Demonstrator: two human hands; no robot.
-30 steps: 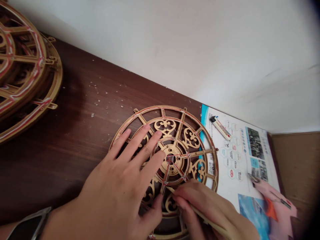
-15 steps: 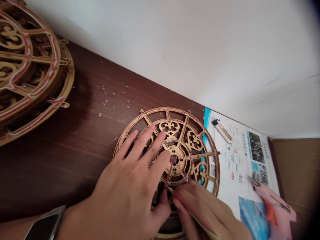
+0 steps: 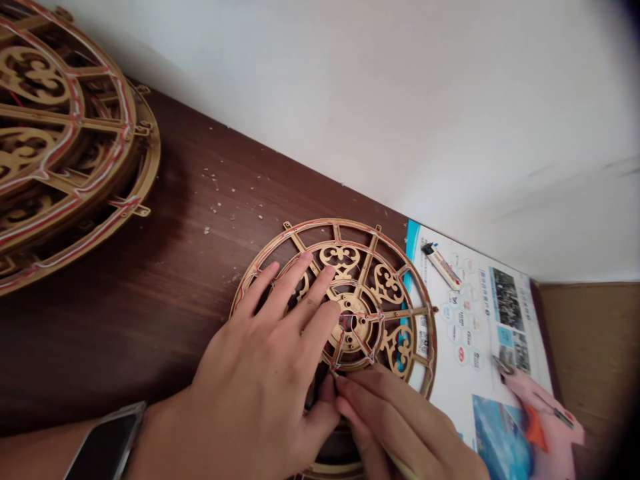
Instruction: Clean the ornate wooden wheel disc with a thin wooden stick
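Note:
A round gold openwork frame [image 3: 369, 261] with scrolled ornaments lies on the dark table, partly over a printed sheet. Red and white wires [image 3: 383, 315] run in its grooves and around its hub. My left hand [image 3: 265, 363] rests on the frame's left part, fingers spread. In my right hand [image 3: 400, 417], closed in a pinch, is a thin pale stick [image 3: 401, 469]. Its tip meets the wires just below the hub, beside my left thumb. The fingers hide most of the stick, and both hands cover the frame's lower part.
Similar gold frames [image 3: 80, 123] are stacked at the left. On the printed sheet [image 3: 457, 417] lie a small white object with a black end [image 3: 441, 265] and a pink tool with an orange trigger [image 3: 547, 407]. White crumbs dot the table [image 3: 200, 157]; a pale wall [image 3: 375, 87] stands behind.
The view has shifted slightly, so the stacked frames appear farther right. My left hand stays spread on the frame; my right hand keeps its pinch at nearly the same spot below the hub.

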